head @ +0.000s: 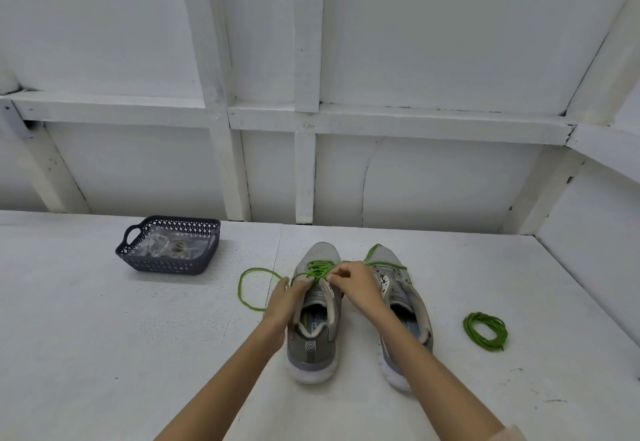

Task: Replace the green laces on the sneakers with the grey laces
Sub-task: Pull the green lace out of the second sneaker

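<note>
While both of my arms reach forward over the white table (104,354), my hands meet at the lacing of the left sneaker (313,347). It stands heel toward me, just beside the right sneaker (398,288), and both shoes point away from me.

My right hand (353,283) is curled, its fingertips pinching the green lace (249,288) where it crosses the upper eyelets of the left sneaker. My left hand (289,296) lies against that shoe's left side with its fingers reaching to the same crossings. The lace runs in under those fingertips, but I cannot tell whether they pinch it or only press on it.

From my left hand one free end of the lace swings out in a wide loop on the table to the left of the shoe. Another stretch runs right, past my right hand, across the front of the right sneaker.

A second green lace, the coiled lace (485,331), lies in a loose ring on the table, well to the right of the shoes.

Far to the left and further back stands a dark openwork basket (166,264). Inside it is a clear bag (194,238) holding what look like the grey laces (176,246), too blurred to make out.
</note>
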Demonstrator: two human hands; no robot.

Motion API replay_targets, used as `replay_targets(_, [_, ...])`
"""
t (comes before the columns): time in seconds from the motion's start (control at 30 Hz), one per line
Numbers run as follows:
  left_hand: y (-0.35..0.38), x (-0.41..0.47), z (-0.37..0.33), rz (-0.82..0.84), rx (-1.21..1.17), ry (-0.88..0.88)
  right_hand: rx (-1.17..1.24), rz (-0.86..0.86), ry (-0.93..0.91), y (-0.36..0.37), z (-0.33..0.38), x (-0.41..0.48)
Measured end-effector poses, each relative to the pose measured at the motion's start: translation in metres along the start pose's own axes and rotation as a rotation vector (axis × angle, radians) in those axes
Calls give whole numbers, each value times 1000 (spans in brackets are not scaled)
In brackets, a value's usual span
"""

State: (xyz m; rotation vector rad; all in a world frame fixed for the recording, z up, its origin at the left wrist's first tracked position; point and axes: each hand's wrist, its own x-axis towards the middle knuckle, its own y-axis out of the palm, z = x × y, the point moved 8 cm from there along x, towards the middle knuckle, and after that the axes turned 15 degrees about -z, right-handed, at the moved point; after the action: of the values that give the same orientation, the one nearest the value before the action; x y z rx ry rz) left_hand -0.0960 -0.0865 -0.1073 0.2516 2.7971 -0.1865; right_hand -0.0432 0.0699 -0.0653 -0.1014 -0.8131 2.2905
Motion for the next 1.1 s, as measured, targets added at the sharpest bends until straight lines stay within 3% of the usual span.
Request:
replay_targets(0.17, [10,-16,-13,-8,173,367,-172,128,-66,1,14,14])
replay_targets(0.4, [7,-13,-12,-24,172,420,-473,245,-179,9,28,11])
replay_targets(0.6, [7,-16,-15,-45,128,461,-360,283,-121,6,25,17])
replay_targets(0.73, [-7,-19,-14,-222,109,444,-387,253,-157,6,29,17])
replay_targets(0.97, [-6,-16,-11,-237,70,429,-365,238,-80,12,28,16])
replay_targets(1.1, [-5,-13,-9,-237,65,420,-207,238,11,13,20,19])
